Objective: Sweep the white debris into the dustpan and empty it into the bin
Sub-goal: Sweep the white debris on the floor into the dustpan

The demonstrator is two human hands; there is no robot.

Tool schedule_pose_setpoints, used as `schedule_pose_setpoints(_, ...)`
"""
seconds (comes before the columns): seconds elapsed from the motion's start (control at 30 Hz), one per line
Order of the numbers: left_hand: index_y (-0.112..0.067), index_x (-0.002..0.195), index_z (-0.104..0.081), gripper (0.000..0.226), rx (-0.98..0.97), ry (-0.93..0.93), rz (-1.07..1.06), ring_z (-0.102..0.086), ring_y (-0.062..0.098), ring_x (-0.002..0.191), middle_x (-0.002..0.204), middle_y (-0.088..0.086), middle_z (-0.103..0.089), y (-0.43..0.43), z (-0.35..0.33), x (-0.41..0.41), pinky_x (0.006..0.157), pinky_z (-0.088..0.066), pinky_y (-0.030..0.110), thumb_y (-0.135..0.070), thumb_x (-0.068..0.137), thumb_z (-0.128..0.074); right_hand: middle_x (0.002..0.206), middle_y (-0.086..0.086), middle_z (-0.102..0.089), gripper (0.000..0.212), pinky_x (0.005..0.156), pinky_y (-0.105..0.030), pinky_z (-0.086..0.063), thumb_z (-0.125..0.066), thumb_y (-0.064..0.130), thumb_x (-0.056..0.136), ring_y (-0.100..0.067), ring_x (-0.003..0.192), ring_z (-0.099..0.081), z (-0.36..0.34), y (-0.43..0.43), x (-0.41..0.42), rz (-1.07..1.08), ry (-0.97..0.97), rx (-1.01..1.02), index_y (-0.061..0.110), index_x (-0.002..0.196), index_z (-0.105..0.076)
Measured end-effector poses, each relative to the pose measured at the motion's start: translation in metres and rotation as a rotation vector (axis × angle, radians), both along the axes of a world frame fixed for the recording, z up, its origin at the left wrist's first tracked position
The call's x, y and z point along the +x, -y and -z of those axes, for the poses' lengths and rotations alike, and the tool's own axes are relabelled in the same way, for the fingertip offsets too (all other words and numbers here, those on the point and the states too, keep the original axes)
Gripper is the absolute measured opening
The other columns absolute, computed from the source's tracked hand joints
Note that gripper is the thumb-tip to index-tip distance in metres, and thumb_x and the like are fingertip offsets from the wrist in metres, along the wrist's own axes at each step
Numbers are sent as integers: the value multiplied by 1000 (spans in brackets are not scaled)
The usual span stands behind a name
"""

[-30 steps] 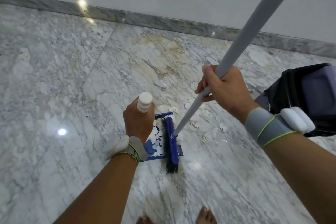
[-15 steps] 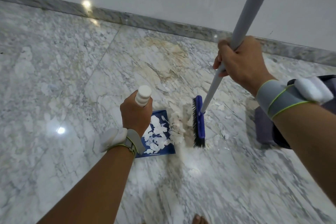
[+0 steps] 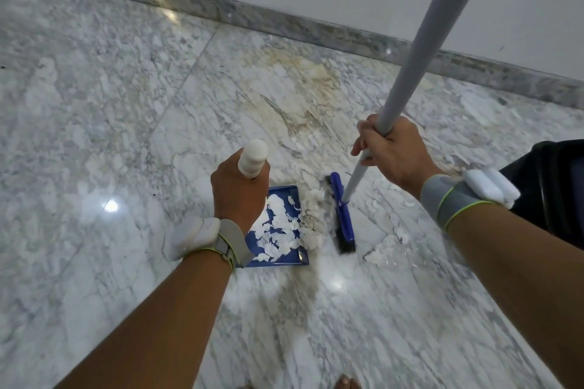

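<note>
**Q:** Marble floor (image 3: 94, 123), grey-veined, glossy, wall skirting along the top. Where does your bin stand?

**A:** Dark bin (image 3: 550, 186), only partly in view at your right edge, just behind your right forearm. Near enough, I judge, that you can tip the pan without walking far.

**Q:** Broom next. How do you hold it?

**A:** Your right hand (image 3: 392, 151) is wrapped tight round the grey broom handle (image 3: 420, 50), low on the shaft; probably for short, controlled strokes. The blue broom head (image 3: 343, 215) sits on the floor just beside the pan's open edge, bristles facing it.

**Q:** And the dustpan?

**A:** Blue dustpan (image 3: 292, 257) flat on the floor. Your left hand (image 3: 238, 196) is closed over its upright white handle (image 3: 252, 158), pinning the pan so the broom cannot shove it back, I'd say.

**Q:** Debris?

**A:** White debris (image 3: 278, 234) mostly lies in the pan already. One clump sits at the lip, between pan and bristles. Smaller flakes (image 3: 379, 249) are scattered to the right of the broom head, apart from the pan.

**Q:** Stage?

**A:** Sweeping nearly done by my reckoning; right-hand flakes need gathering before you empty.
</note>
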State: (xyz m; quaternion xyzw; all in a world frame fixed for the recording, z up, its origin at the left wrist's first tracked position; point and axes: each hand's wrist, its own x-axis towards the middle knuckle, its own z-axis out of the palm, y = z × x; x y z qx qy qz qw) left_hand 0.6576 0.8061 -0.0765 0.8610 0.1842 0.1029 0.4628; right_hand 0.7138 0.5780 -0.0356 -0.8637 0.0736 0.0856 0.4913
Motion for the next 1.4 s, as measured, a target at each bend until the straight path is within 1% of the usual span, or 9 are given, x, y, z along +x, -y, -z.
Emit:
schedule_pose_setpoints(0.17, -17, 56, -38, 41, -47, -10, -5, -41, 10, 47, 49, -1, -44, 8, -1, 3, 46, -34, 10, -20, 89, -62, 69, -3, -75, 46, 77, -55, -63, -57, 27, 95, -34, 76, -75, -4, -22, -4, -49, -8, 100, 28, 50, -66)
schedule_pose_setpoints(0.37, -20, 55, -34, 44, -53, 8, 23, -36, 9, 46, 48, -5, -37, 23, 0, 3, 47, -33, 12, -19, 89, -62, 60, 3, -71, 44, 75, -52, -64, -56, 21, 98, -37, 80, -74, -18, -30, -12, -19, 7, 191, 21, 54, -60)
schedule_pose_setpoints(0.57, 1, 65, -46, 37, -77, -1, 24, -40, 12, 52, 54, 6, -45, 34, 2, 5, 47, -31, 14, -23, 89, -61, 56, 5, -67, 41, 63, -36, -63, -56, 20, 99, -36, 82, -74, -27, -29, -21, 12, 33, 251, 18, 58, -60)
schedule_pose_setpoints(0.73, 4, 69, -51, 37, -65, -20, 16, -45, 16, 55, 58, 14, -52, 43, 7, 3, 46, -34, 12, -24, 89, -62, 65, -2, -71, 41, 62, -31, -61, -57, 23, 100, -32, 83, -75, -29, -18, -27, 27, 23, 243, 17, 60, -60)
schedule_pose_setpoints(0.83, 4, 72, -57, 38, -86, -24, -5, -55, 29, 59, 64, 19, -61, 41, 10, 6, 57, -47, 26, -29, 89, -62, 59, 3, -69, 40, 60, -33, -63, -57, 23, 100, -27, 77, -76, -38, -8, -30, 42, 75, 222, 16, 61, -61)
schedule_pose_setpoints(0.9, 5, 74, -60, 38, -97, -28, -5, -59, 29, 61, 69, 22, -64, 42, 10, 7, 60, -50, 33, -30, 90, -62, 56, 3, -66, 39, 58, -37, -63, -57, 22, 99, -26, 72, -76, -47, -1, -30, 73, 137, 207, 15, 61, -61)
schedule_pose_setpoints(1.03, 7, 75, -61, 37, -78, -36, -7, -54, 18, 60, 71, 24, -66, 49, 12, 3, 49, -37, 9, -27, 90, -62, 55, -4, -66, 40, 54, -41, -63, -55, 21, 95, -34, 66, -74, -68, 14, -20, 122, 251, 145, 14, 56, -59)
schedule_pose_setpoints(1.2, 9, 75, -61, 37, -63, -39, -27, -51, 17, 60, 72, 25, -66, 48, 15, 1, 50, -35, 4, -25, 90, -62, 54, -8, -63, 37, 49, -38, -60, -53, 22, 91, -39, 64, -72, -71, 29, -2, 173, 266, 93, 10, 56, -57)
schedule_pose_setpoints(1.4, 6, 75, -61, 37, -73, -51, -39, -53, 18, 61, 72, 22, -67, 42, 20, 2, 49, -35, 6, -28, 90, -63, 60, -7, -68, 35, 54, -38, -63, -54, 28, 94, -28, 61, -72, -29, 31, 5, 173, 149, -2, 6, 68, -63)
